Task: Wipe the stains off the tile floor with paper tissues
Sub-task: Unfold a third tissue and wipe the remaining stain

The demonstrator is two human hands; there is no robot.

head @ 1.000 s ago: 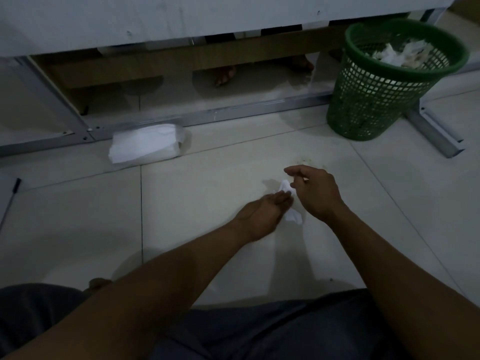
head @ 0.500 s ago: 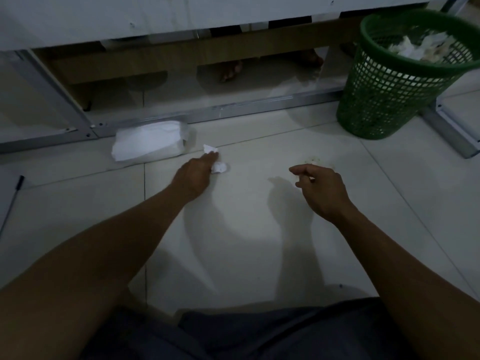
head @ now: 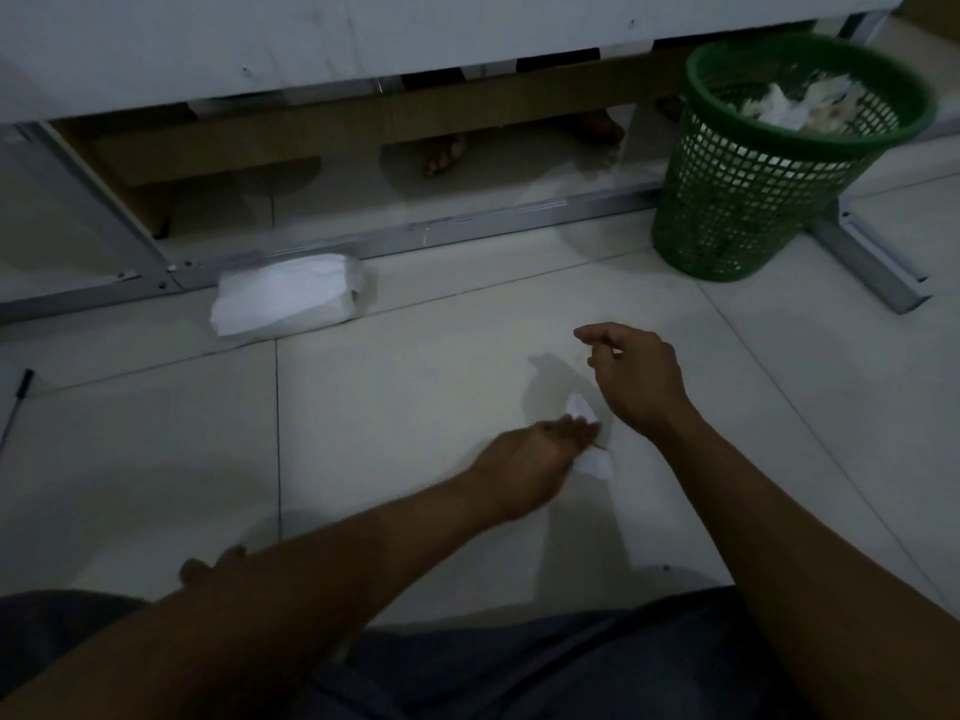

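My left hand [head: 535,462] is low over the pale tile floor [head: 395,407] and pinches a crumpled white paper tissue [head: 595,462] at its fingertips, with the tissue against the tile. My right hand [head: 636,379] hovers just beyond and to the right of it, fingers loosely curled, holding nothing that I can see. A faint yellowish stain [head: 576,356] shows on the tile by the right hand's fingertips. A white pack of tissues [head: 285,296] lies at the back left by the metal rail.
A green mesh bin [head: 753,200] with used tissues stands at the back right, beside a metal frame leg [head: 872,267]. A low metal rail [head: 415,236] runs under a white panel; another person's feet [head: 441,153] show behind it. A black pen [head: 21,392] lies far left.
Half a second ago my left hand was up by the tissue pack with the tissue; it has swept back right and toward me, beside the right hand. The right hand has barely moved.
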